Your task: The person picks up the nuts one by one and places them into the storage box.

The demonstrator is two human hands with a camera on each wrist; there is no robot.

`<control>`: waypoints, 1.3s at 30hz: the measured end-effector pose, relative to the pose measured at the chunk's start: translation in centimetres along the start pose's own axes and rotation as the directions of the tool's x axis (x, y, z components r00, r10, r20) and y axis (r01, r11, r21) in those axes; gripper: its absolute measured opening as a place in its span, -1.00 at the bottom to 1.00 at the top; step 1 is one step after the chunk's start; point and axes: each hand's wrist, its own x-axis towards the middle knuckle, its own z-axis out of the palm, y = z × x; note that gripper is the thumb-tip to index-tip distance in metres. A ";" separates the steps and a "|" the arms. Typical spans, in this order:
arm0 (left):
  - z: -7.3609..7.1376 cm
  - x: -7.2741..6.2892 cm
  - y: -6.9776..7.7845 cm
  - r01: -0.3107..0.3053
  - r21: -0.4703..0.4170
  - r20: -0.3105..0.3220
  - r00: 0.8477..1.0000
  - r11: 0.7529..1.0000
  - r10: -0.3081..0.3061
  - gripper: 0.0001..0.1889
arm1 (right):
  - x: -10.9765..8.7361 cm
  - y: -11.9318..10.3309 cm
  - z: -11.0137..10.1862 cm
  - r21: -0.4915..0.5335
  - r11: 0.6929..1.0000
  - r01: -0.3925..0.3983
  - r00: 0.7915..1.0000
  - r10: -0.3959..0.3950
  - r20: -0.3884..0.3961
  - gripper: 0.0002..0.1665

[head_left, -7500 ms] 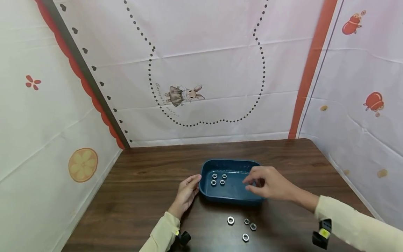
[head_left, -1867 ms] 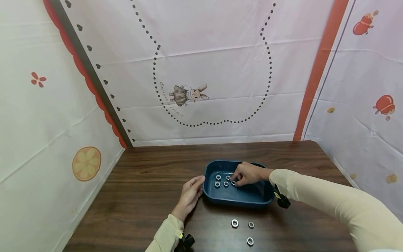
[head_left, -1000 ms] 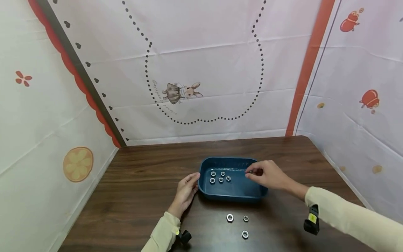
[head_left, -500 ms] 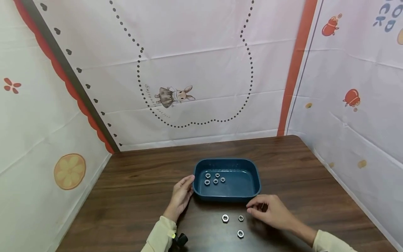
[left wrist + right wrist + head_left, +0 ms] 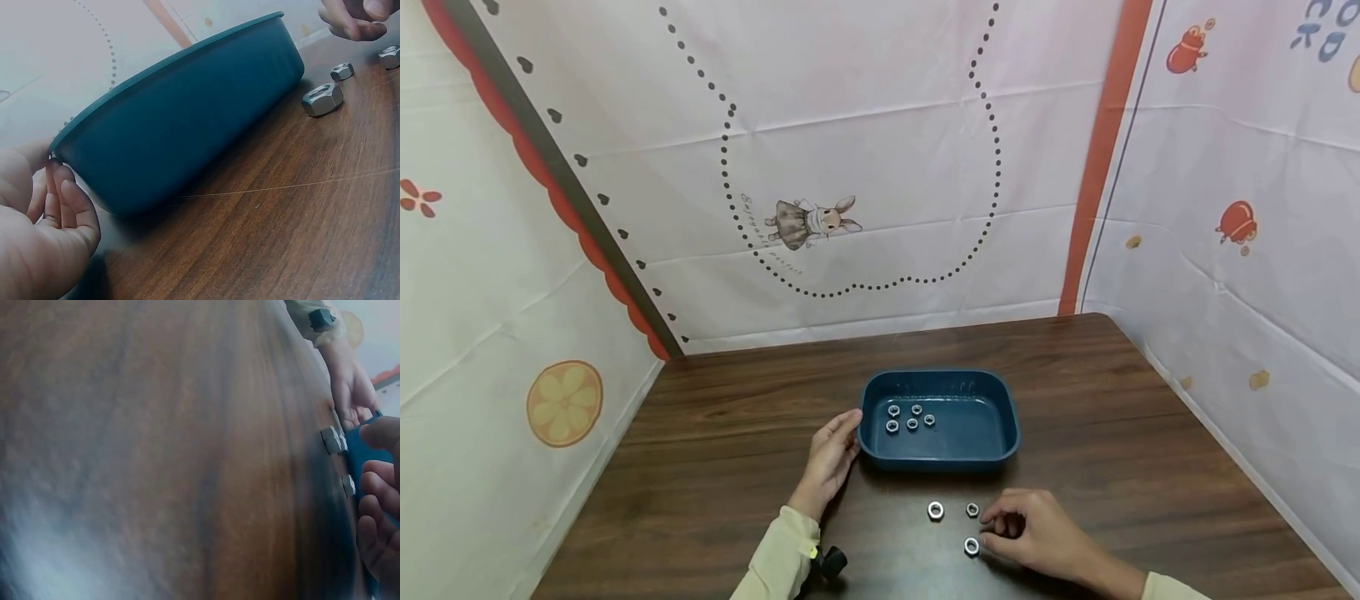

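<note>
My left hand pinches the left rim of a dark blue rectangular tray; in the left wrist view the thumb is at the rim and the fingers curl beneath it. Several metal hex nuts lie in two rows in the tray's left half. In front of it, three more lie on the table: a larger nut, a small nut and a nearer nut. Right beside the last two is my right hand, thumb and forefinger parted, nothing between them.
The brown wood-grain table runs back to a white printed cloth, with similar cloths along the left and right sides. A dark wrist camera sits on my left sleeve.
One nut went from the table into the tray between the two oldest frames. Since then my right hand has come out of the tray toward me, down beside the table nuts. The left hand stays at the rim.
</note>
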 end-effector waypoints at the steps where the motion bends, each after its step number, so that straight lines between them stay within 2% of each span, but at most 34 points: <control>1: 0.0 0.0 0.1 0.000 0.000 0.000 1.000 1.000 0.000 -0.58 | 0.0 0.0 0.1 -0.014 1.000 0.002 1.000 -0.001 0.007 -0.82; 5: 0.0 0.1 0.1 0.002 -0.004 0.000 1.000 1.000 -0.002 -0.59 | 0.0 -0.1 0.6 -0.070 0.997 -0.036 0.998 0.040 0.053 -0.81; 9: 0.0 0.1 -0.1 -0.005 -0.016 -0.009 1.000 1.000 0.005 -0.69 | 0.0 -0.4 0.8 -0.086 0.993 -0.083 0.991 0.091 0.095 -0.78; 14: 0.1 0.1 -0.3 -0.005 -0.024 -0.009 1.000 1.000 0.005 -0.82 | 0.0 -0.6 1.1 -0.087 0.992 -0.096 0.988 0.106 0.111 -0.77; 20: 0.1 0.2 -0.3 -0.005 -0.017 0.000 1.000 1.000 0.005 -0.79 | 0.1 -0.4 1.4 -0.052 0.994 -0.095 0.986 0.101 0.135 -0.86; 30: 0.0 0.3 -0.1 -0.003 -0.025 0.005 1.000 1.000 0.003 -0.78 | 0.0 -0.3 0.8 0.001 0.997 -0.072 0.996 0.072 0.053 -0.86; 39: -0.1 0.2 0.1 -0.003 -0.017 0.009 1.000 1.000 0.003 -0.79 | 1.1 -0.6 -0.8 -0.013 0.999 0.030 0.999 -0.031 -0.025 -0.81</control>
